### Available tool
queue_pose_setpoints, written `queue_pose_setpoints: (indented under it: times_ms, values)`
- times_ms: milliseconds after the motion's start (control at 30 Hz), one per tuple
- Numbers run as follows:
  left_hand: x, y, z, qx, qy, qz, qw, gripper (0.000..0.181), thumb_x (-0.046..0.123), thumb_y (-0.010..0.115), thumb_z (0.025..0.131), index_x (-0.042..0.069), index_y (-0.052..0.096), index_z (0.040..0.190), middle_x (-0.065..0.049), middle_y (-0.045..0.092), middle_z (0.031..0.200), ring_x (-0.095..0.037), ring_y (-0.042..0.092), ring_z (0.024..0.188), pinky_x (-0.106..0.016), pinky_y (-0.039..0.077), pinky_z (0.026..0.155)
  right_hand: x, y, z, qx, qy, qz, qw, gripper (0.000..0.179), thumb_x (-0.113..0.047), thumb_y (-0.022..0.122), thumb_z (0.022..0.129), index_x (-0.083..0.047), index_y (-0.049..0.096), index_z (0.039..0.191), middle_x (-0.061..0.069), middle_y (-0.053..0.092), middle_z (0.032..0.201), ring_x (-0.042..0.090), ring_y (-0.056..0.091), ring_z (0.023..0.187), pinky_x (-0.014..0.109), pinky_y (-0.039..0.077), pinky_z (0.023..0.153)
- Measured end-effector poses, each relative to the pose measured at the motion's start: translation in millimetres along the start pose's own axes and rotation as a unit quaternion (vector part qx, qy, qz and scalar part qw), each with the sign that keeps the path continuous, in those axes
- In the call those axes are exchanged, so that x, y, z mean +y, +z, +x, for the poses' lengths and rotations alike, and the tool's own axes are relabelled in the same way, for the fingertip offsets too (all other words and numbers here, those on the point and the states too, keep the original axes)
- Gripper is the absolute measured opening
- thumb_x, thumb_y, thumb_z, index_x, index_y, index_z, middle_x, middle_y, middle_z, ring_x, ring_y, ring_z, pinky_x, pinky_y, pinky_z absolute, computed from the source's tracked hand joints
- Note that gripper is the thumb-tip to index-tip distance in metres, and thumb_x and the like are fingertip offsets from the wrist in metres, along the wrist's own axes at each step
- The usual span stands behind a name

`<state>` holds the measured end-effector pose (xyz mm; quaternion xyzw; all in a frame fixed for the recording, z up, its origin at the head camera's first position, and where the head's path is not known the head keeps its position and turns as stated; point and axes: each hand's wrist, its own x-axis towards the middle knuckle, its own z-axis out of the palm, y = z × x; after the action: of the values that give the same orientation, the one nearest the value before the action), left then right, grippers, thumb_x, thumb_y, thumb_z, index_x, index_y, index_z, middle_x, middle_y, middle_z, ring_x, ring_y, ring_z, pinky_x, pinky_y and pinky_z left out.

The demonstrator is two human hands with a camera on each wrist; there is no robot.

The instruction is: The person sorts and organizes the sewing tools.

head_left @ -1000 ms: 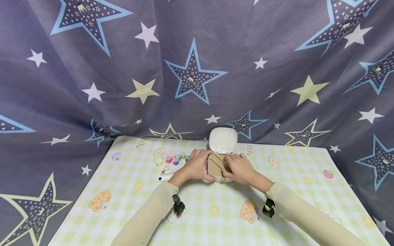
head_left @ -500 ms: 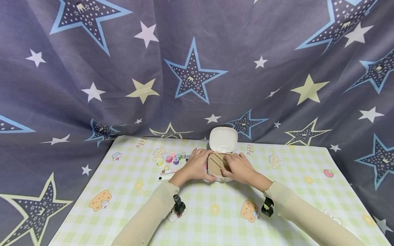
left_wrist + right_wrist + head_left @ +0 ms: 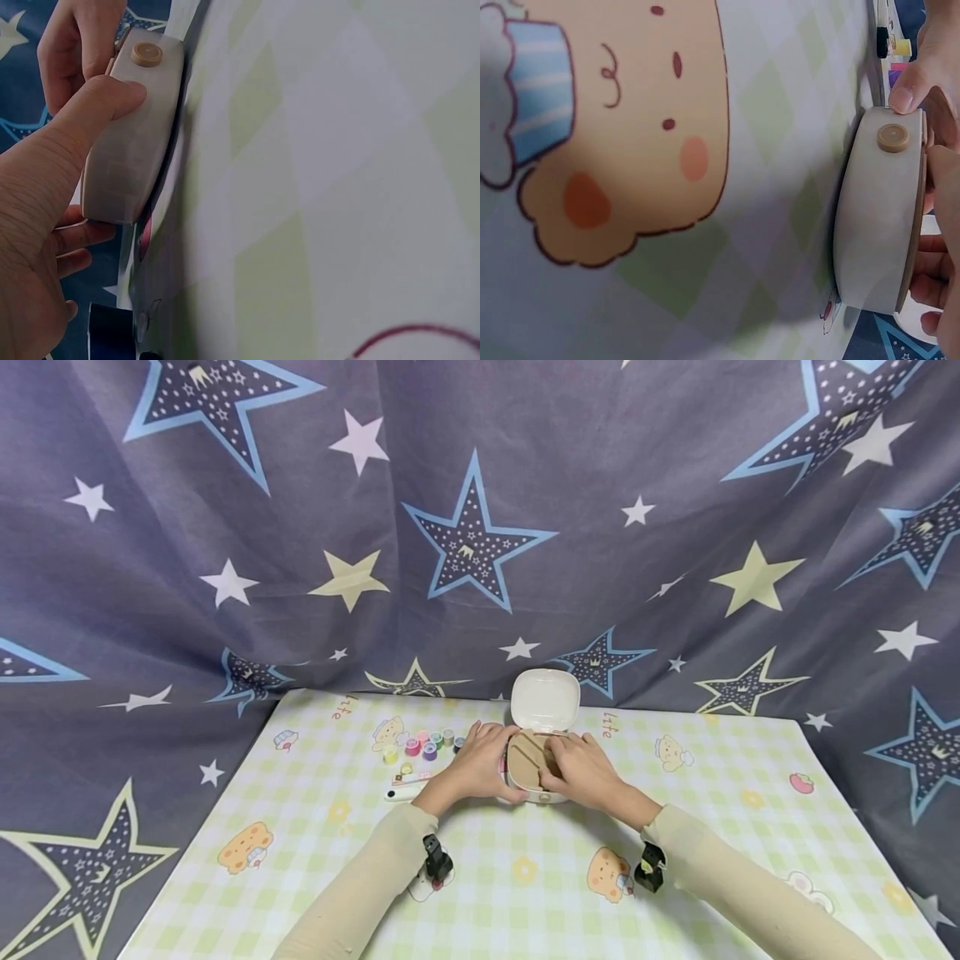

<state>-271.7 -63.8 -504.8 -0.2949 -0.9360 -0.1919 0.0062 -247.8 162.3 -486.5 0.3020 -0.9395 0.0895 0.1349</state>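
Note:
A small white jewelry box (image 3: pixel 532 796) stands on the table with its lid (image 3: pixel 545 700) raised at the back. Inside lies a tan insert (image 3: pixel 525 770) with dark slots, and a round brown button sits on the front wall. My left hand (image 3: pixel 480 764) grips the left side, its thumb pressing the front wall of the jewelry box (image 3: pixel 131 157) and its other fingers reaching round behind. From the right, my right hand (image 3: pixel 588 772) reaches over the rim with bent fingers and thumb at the insert. Its fingertips are hidden, so I cannot tell whether they pinch it.
Left of the box are several small colourful pots (image 3: pixel 412 747), partly behind my left hand. Nearer lie a pink-and-white strip (image 3: pixel 411 780) and a white handle-like piece (image 3: pixel 403 794) with a black dot. A checked cloth (image 3: pixel 525 902) covers the table; a star-patterned curtain (image 3: pixel 600 443) hangs behind.
My right wrist has shifted very slightly to the left. Both hands otherwise keep their places on the jewelry box, and its lid stays raised.

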Motion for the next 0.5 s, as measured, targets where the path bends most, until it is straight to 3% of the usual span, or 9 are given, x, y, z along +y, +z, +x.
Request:
queue_pose_setpoints:
  times_ms: [500]
  values:
    - [0.2, 0.3, -3.4, 0.001, -0.003, -0.005, 1.0000, 0.119, 0.063, 0.085, 0.066, 0.009, 0.031, 0.158, -0.012, 0.051, 0.150, -0.031, 0.042, 0.142, -0.059, 0.017, 0.124, -1.6, -4.2, 0.6, 0.024, -0.004, 0.013, 0.9996, 0.025, -0.027, 0.069, 0.086, -0.008, 0.061, 0.099, 0.000, 0.058, 0.079, 0.020, 0.049, 0.078, 0.033, 0.030, 0.071]
